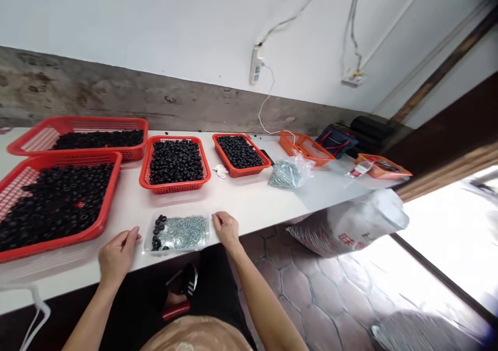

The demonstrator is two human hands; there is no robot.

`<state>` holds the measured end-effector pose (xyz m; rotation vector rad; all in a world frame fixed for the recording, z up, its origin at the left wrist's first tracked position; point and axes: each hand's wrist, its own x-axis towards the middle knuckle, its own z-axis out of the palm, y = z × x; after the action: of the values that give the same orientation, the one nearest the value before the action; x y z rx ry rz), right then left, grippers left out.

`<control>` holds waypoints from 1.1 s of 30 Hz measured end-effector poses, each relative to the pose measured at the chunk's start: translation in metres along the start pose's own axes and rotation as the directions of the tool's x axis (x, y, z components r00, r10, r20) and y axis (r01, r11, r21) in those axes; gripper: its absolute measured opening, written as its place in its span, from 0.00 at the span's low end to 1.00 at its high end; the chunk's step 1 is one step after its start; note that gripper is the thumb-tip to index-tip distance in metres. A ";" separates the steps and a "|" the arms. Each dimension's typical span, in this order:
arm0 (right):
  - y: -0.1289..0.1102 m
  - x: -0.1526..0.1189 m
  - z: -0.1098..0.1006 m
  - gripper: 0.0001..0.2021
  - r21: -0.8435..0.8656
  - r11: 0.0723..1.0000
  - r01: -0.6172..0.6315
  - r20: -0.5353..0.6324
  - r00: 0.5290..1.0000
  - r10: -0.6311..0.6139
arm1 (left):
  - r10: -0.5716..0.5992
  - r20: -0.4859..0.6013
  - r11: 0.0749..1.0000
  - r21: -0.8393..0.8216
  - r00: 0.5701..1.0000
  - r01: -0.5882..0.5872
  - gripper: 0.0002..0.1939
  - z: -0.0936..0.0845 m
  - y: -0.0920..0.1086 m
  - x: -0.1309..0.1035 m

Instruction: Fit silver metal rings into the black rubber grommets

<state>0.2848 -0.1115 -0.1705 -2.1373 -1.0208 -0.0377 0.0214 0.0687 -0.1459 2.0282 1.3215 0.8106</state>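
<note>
A shallow clear plastic box [149, 244] lies at the table's front edge, between my two hands. Small silvery metal pieces [187, 232] fill most of it, with several black rings [157, 232] along its left side. My left hand [116, 256] rests on the table just left of the box, fingers curled together, nothing visible in them. At the box's right edge, my right hand [226, 229] is loosely closed on the tabletop, also with nothing visible in it. The undersides of the fingers are hidden.
Red baskets [107, 213] of black rings stand left and behind, including a middle basket [175, 187] and a smaller one [243, 172]. Rightward are a bag of metal pieces [287, 173], an orange basket [324, 160] and a bottle [360, 170]. A white sack [350, 226] stands on the floor.
</note>
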 end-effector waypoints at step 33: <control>-0.008 -0.003 -0.018 0.20 -0.028 0.996 -0.083 0.010 0.996 0.084 | 0.263 0.068 0.964 -0.061 0.962 -0.259 0.17 0.001 0.008 -0.014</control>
<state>0.2823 -0.1214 -0.1535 -2.2052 -0.9413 0.0003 0.0218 0.0527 -0.1428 2.1982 0.9939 0.8635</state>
